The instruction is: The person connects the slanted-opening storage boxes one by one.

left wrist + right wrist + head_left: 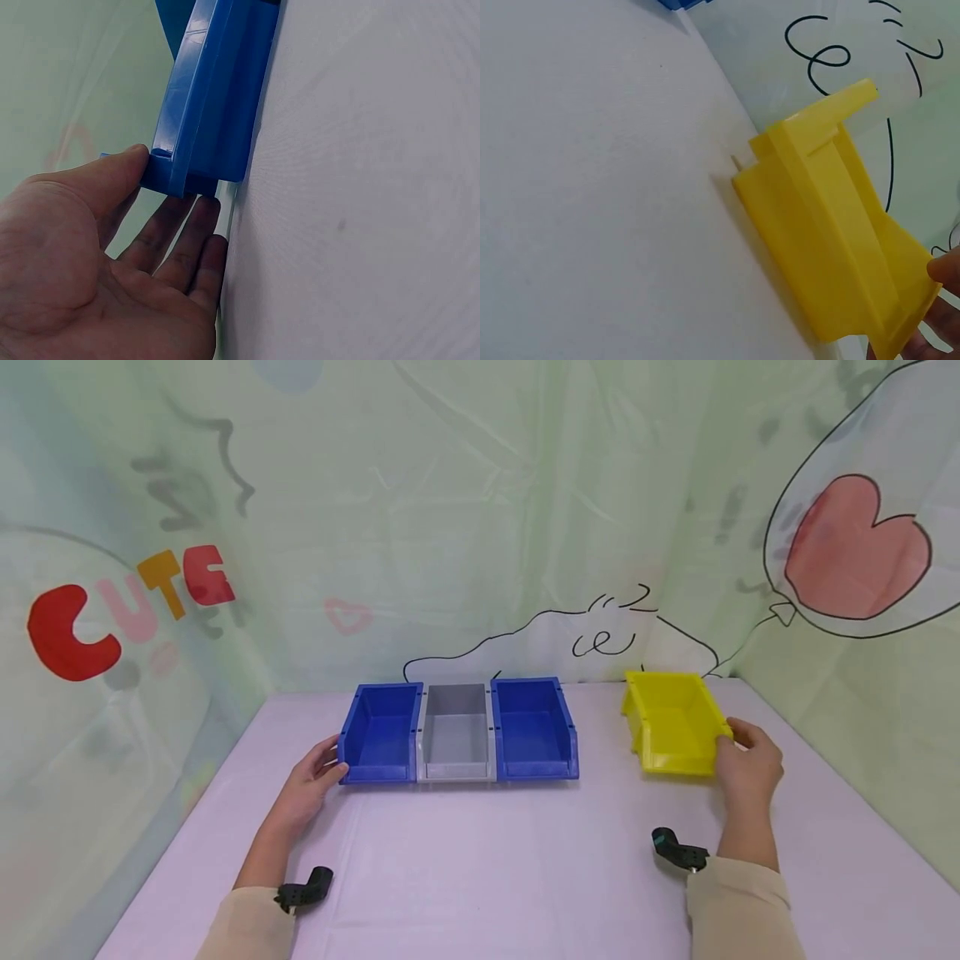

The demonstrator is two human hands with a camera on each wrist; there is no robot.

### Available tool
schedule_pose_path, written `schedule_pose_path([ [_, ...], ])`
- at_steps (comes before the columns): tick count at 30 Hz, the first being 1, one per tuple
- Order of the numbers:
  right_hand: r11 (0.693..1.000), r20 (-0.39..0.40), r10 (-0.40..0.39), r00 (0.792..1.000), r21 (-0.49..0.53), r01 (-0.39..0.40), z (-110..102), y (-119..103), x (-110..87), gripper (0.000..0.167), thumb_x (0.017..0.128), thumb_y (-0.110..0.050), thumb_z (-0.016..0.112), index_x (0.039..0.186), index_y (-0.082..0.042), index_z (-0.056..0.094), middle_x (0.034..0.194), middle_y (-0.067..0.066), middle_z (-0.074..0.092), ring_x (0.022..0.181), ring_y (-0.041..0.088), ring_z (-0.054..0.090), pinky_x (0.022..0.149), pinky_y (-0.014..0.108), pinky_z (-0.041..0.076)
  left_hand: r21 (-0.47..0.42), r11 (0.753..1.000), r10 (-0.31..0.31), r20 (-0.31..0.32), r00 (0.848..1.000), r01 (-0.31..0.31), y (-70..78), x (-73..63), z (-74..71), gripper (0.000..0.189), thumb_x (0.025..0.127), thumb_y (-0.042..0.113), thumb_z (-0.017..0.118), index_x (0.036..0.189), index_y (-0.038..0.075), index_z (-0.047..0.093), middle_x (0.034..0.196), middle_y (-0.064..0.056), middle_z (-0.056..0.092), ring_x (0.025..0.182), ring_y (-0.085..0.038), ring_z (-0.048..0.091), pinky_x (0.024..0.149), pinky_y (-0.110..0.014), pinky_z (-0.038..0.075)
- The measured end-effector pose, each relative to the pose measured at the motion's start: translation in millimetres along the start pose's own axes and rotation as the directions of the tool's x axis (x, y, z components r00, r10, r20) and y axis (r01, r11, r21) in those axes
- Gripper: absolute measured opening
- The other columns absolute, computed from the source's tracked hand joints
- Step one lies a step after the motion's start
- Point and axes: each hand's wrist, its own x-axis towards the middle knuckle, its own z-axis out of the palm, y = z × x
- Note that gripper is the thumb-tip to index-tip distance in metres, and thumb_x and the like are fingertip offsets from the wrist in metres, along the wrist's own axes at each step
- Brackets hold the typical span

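Three plastic storage bins stand side by side on the table: a blue bin (381, 735) on the left, a grey bin (457, 735) in the middle, another blue bin (533, 735) on the right. My left hand (309, 783) holds the left blue bin by its outer side, thumb at the front corner and fingers beneath the rim, as the left wrist view shows. Apart from the row, to the right, is a yellow bin (678, 727). My right hand (750, 764) grips its right rim, thumb over the edge and fingers on the outer side. All the bins look bare inside.
The pale table (480, 868) runs back to a printed curtain (465, 527), which also hangs at both sides. A stretch of tabletop separates the yellow bin from the row. Small black cameras (678, 850) sit on both wrists.
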Motion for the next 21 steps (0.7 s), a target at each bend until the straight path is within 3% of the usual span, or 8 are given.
schedule_pose_path([
  [12, 0.999, 0.077, 0.040, 0.996, -0.009, -0.040, -4.9, -2.5, 3.4, 0.057, 0.108, -0.030, 0.041, 0.163, -0.017, 0.033, 0.167, 0.014, 0.033, 0.148, 0.034, 0.034, 0.124, 0.044, 0.037, -0.009, 1.000, 0.005, -0.003, 1.000, -0.005, -1.4, 0.9, 1.1, 0.060, 0.108, 0.013, 0.055, 0.162, 0.009, 0.029, 0.165, -0.024, 0.033, 0.153, -0.043, 0.033, 0.126, -0.056, 0.027],
  [16, 0.998, 0.115, 0.062, 0.991, -0.004, -0.062, -7.1, -1.5, 4.3, 0.059, 0.107, -0.029, 0.046, 0.163, -0.017, 0.033, 0.168, 0.014, 0.032, 0.137, 0.032, 0.041, 0.121, 0.041, 0.041, -0.013, 1.000, 0.010, -0.001, 1.000, -0.010, -1.6, 1.4, 0.6, 0.060, 0.108, 0.012, 0.054, 0.162, 0.009, 0.030, 0.165, -0.025, 0.034, 0.153, -0.044, 0.033, 0.126, -0.055, 0.027],
  [18, 0.997, 0.138, 0.075, 0.988, 0.003, -0.076, -8.0, -1.3, 4.2, 0.059, 0.107, -0.029, 0.049, 0.163, -0.018, 0.033, 0.168, 0.014, 0.032, 0.130, 0.029, 0.045, 0.113, 0.035, 0.050, -0.009, 1.000, 0.010, -0.001, 1.000, -0.010, -1.5, 1.2, 0.1, 0.060, 0.108, 0.012, 0.054, 0.162, 0.009, 0.029, 0.165, -0.025, 0.034, 0.153, -0.044, 0.033, 0.126, -0.056, 0.027],
  [21, 0.995, 0.171, 0.093, 0.981, 0.027, -0.100, -8.7, -1.9, 3.4, 0.060, 0.106, -0.028, 0.053, 0.162, -0.019, 0.035, 0.168, 0.015, 0.032, 0.120, 0.026, 0.049, 0.087, 0.020, 0.058, -0.008, 1.000, 0.010, 0.002, 1.000, -0.010, -1.9, 1.3, -0.4, 0.060, 0.108, 0.012, 0.054, 0.162, 0.008, 0.029, 0.165, -0.025, 0.033, 0.152, -0.044, 0.033, 0.126, -0.055, 0.028],
])
